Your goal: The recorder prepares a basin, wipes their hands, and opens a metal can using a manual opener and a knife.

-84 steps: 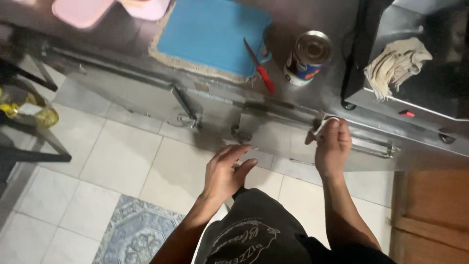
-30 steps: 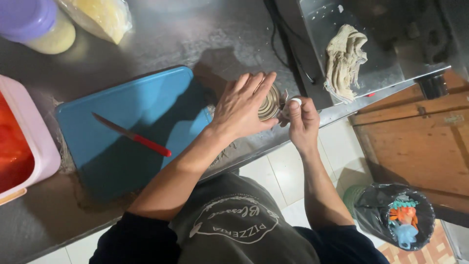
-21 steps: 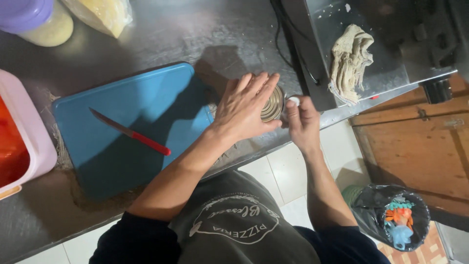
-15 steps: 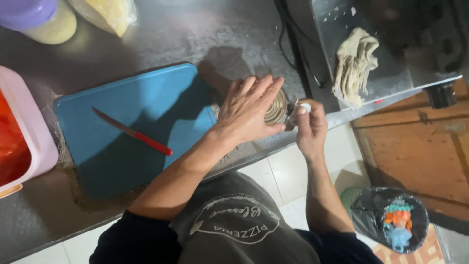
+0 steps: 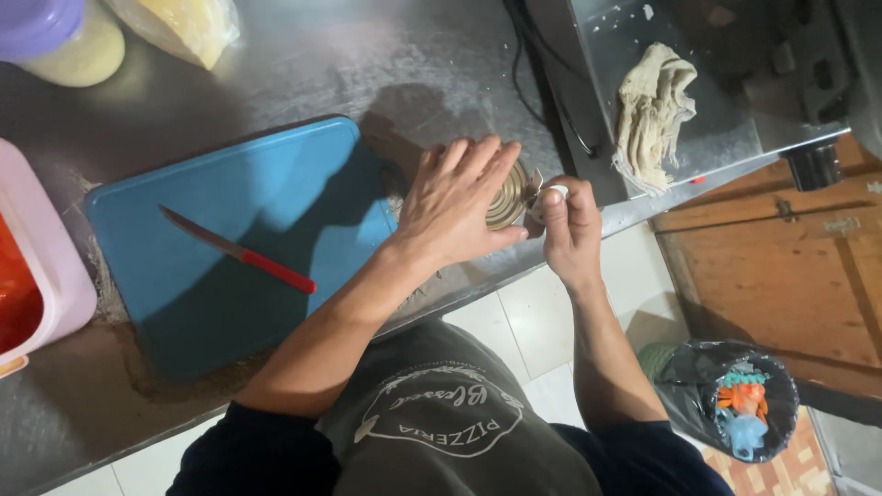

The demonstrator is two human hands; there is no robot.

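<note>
A metal tin can [image 5: 511,195] stands on the steel counter [image 5: 303,73] near its front edge, just right of a blue cutting board [image 5: 230,230]. My left hand [image 5: 455,207] lies over the top of the can and clasps it. My right hand [image 5: 568,230] is closed around a small metal can opener [image 5: 549,191] pressed against the can's right rim. A knife with a red handle [image 5: 241,253] lies on the cutting board.
A lump of pale dough [image 5: 652,115] rests on a metal machine tray at the right. A pink container [image 5: 37,276] sits at the left edge, a purple-lidded jar [image 5: 64,37] and a yellow bag [image 5: 188,28] at the back. A lined bin [image 5: 730,400] stands on the floor.
2.8 s ago I was bent below the counter edge with my right hand on a metal tool. Now both hands are at the can, with only slight shifting of the right hand.
</note>
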